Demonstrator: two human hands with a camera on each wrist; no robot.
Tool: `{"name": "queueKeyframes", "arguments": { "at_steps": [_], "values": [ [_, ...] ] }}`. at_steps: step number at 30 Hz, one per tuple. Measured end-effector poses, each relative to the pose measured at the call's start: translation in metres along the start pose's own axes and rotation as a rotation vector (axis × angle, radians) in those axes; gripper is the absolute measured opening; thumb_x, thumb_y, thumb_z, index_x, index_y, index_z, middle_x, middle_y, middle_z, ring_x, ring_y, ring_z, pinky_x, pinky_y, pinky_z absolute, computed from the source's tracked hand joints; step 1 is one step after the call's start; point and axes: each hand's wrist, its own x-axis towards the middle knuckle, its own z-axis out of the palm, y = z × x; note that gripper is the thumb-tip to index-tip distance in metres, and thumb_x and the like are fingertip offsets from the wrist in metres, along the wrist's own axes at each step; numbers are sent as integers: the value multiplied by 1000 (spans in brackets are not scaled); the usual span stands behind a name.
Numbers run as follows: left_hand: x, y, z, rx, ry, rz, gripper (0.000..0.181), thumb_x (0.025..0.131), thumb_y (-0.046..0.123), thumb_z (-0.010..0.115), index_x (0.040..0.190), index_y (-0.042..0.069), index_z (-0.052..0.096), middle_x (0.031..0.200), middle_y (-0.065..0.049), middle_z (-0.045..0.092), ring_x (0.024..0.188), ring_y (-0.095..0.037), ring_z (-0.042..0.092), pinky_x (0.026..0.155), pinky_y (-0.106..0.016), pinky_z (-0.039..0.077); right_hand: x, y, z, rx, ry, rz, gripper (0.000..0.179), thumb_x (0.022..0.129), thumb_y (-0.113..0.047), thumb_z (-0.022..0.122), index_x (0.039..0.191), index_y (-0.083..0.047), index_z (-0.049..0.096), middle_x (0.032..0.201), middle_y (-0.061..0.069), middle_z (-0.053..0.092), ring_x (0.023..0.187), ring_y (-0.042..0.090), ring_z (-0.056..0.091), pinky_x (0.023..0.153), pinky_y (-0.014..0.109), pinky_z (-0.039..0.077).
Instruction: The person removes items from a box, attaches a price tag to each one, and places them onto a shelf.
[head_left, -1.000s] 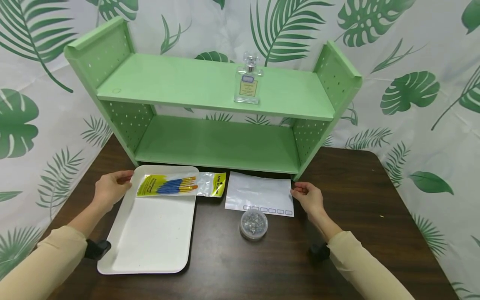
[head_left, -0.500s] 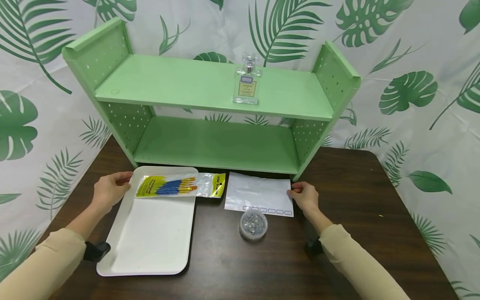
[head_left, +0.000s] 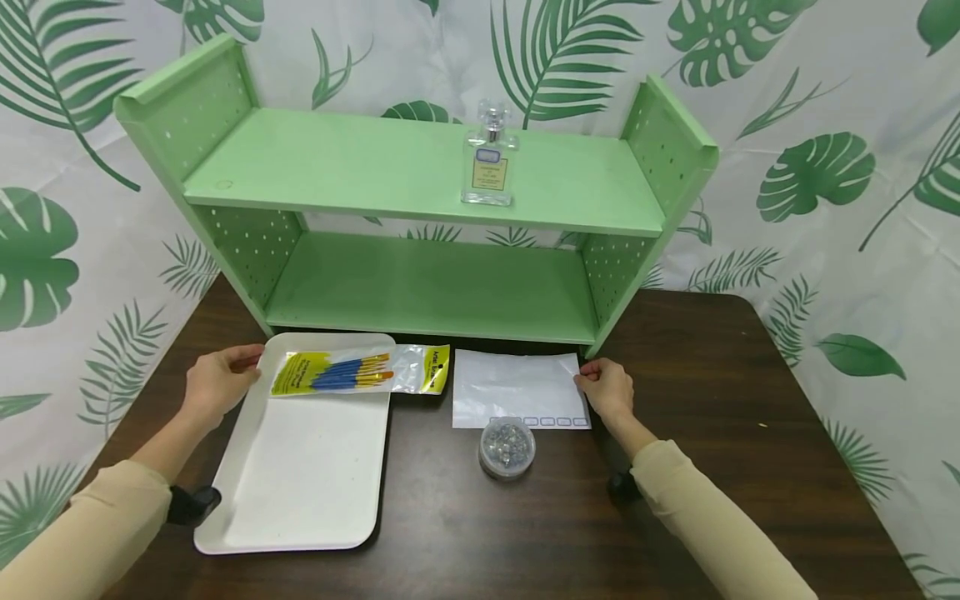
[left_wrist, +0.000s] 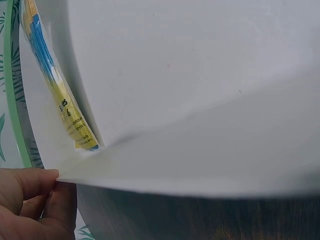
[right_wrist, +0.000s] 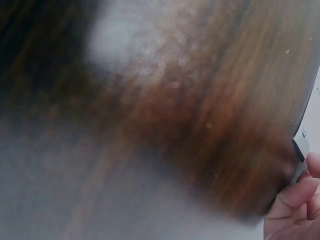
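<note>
- While the round jar [head_left: 507, 448] is standing in front of the white sheet [head_left: 517, 383], it is hiding a bit of the sheet's near edge and some of its small labels [head_left: 548, 422]; I cannot tell if jar and sheet are touching.
- The right wrist view is cutting off much of the right hand [right_wrist: 296, 204], and most of that view is looking blurry.
- Right thumb and fingers are staying close together, pinching the right edge of the white sheet, which is lying near the back edge of the tabletop [head_left: 555, 533], in front of the green shelf [head_left: 435, 287].
- The left hand [head_left: 215, 382] is holding the white tray [head_left: 300, 475] by its far left corner, with the thumb pressing on top of the rim and fingers curling underneath.
- The tray is lying near the tabletop's left edge and carrying a packet [head_left: 420, 369], which is poking out past the tray's right edge.
- The packet is holding blue brushes [head_left: 348, 373]; the jar is holding shiny bits, too small to make out.
- A glass bottle [head_left: 489, 171] is standing near the front edge of the shelf's top board.
</note>
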Motion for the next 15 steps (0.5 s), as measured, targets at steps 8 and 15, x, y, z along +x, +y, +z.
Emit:
{"name": "queueKeyframes", "arguments": {
  "at_steps": [8,15],
  "values": [
    [4,-7,3,-30,-38,3,40,91,1,53,129,-8,50,121,-30,55,101,-38,56,74,-37,55,2,2,-1,17,17,-17,11,84,-9,65,88,2,66,77,13,63,69,24,56,58,30,39],
    [10,-16,4,-16,-20,12,38,91,2,52,128,-6,52,119,-27,57,99,-35,57,53,-18,50,1,2,-2,53,9,-2,10,85,-8,65,88,2,65,77,13,62,63,19,55,53,24,41]
  ]
}}
